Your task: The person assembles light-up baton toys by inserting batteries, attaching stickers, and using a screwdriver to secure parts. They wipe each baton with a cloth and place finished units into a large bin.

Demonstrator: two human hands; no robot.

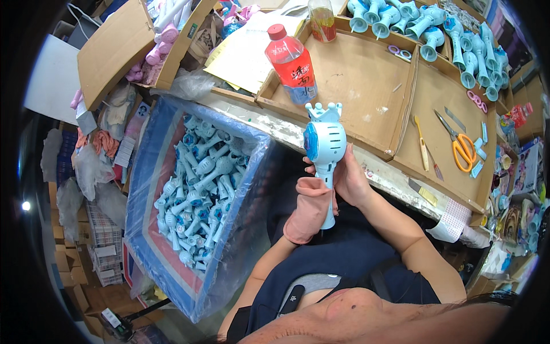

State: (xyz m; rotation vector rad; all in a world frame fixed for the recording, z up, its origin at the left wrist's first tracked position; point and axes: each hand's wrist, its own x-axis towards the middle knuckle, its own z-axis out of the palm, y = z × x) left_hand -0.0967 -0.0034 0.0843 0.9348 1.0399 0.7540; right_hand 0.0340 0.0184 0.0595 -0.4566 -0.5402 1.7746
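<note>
A light blue toy wand [324,148] with a crown-shaped top and a round blue face stands upright over my lap. My left hand [310,208], in a pink fabric glove, grips its handle low down. My right hand [348,182], bare, wraps the handle from the right side just under the round head. Both hands hold the same toy in front of the table edge.
A large bag-lined bin [172,252] of several similar blue toys sits at my left. On the cardboard-topped table [366,86] stand a red-labelled bottle [291,64], orange-handled scissors [462,147], a knife [422,147] and rows of finished blue toys [435,28]. Cardboard boxes [114,51] lie behind.
</note>
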